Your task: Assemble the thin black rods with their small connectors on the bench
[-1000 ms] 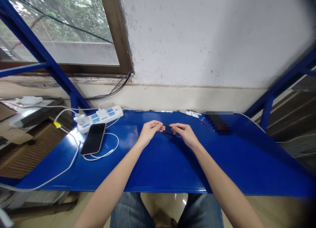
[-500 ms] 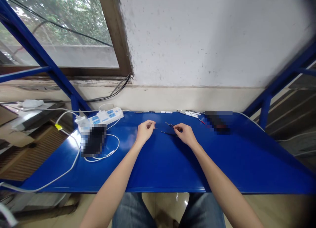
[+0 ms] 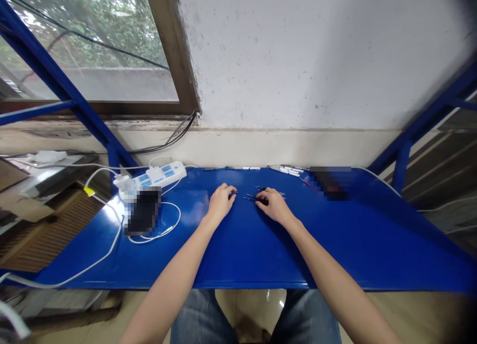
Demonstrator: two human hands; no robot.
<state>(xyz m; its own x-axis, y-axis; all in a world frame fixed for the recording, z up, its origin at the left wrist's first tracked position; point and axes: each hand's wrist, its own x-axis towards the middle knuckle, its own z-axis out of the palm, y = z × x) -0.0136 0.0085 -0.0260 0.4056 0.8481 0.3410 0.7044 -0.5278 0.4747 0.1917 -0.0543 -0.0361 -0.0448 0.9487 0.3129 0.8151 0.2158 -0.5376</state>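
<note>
Both my hands rest on a blue metal table point(image 3: 242, 254) near its far middle. My left hand point(image 3: 220, 203) lies knuckles up with its fingers curled, and a small dark tip shows at its fingertips. My right hand point(image 3: 275, 205) is curled over a few thin dark pins or wires point(image 3: 257, 194) that lie on the table between and just beyond the two hands. What either hand grips is too small to name.
A white power strip point(image 3: 153, 176) with plugs and a phone point(image 3: 142, 211) on a white cable lie at the table's left. Small white and metal parts point(image 3: 288, 171) line the far edge by the wall. Blue frame bars rise on both sides.
My hands have parted and dropped onto the table. The thin dark piece held between them a second ago now lies on the table by my right hand.
</note>
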